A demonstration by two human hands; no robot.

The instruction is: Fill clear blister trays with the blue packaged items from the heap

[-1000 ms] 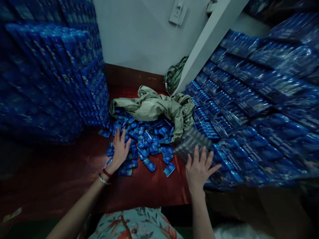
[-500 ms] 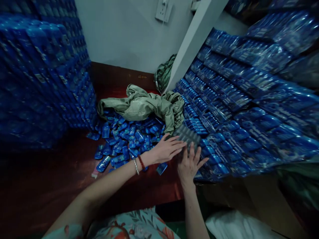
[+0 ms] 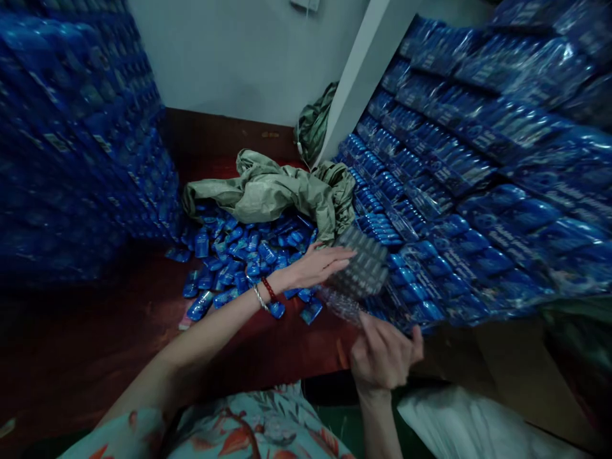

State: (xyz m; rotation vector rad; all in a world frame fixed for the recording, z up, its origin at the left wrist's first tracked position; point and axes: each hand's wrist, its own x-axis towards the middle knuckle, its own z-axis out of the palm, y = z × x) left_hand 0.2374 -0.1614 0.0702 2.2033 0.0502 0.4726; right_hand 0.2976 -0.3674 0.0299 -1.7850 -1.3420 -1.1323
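A grey block of small ridged pieces in rows (image 3: 364, 261), blurred, lies against the foot of the blue packs at the right. My left hand (image 3: 321, 264) has its fingers stretched out flat at the block's left side. Closer to me, my right hand (image 3: 385, 352) is closed, thumb and fingers pinching the end of a clear plastic wrap (image 3: 342, 305) that stretches from the block's near edge. Left of my left hand is a loose pile of small blue packets (image 3: 239, 255).
Plastic-wrapped blue packs (image 3: 459, 210) are stacked high on the right, with another tall blue stack (image 3: 90, 153) on the left. A crumpled grey-green sack (image 3: 272, 194) covers the back of the pile. Behind stand a white post (image 3: 354, 76) and a wall (image 3: 239, 57).
My right hand has come off the grey block and moved down toward me, drawing out the clear wrap. My left hand has shifted slightly up and flattened beside the block. The view has tilted down.
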